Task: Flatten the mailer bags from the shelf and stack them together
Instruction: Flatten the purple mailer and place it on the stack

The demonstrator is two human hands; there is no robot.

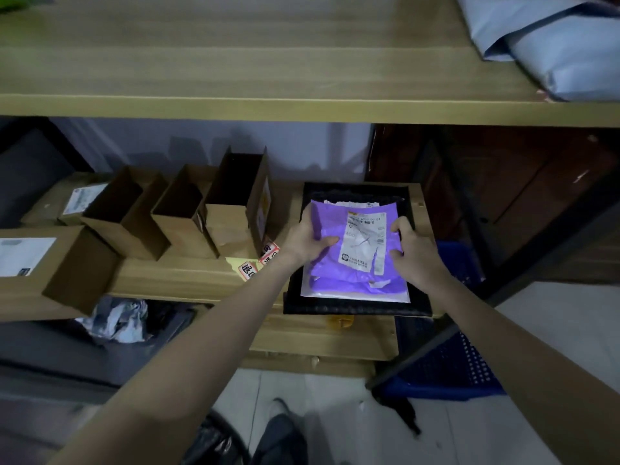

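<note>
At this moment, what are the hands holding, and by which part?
Both hands hold the purple mailer bag: left hand grips its left edge, right hand its right edge, atop the stack.

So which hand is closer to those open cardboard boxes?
Left. The left hand grips the purple mailer's edge nearest the boxes; the right hand is on the far side.

We see a wooden middle shelf [188,275] carrying a row of open cardboard boxes [188,213] at left and a black mailer [355,305] lying flat at right. Torn red-and-white stickers [258,261] lie between them.
</note>
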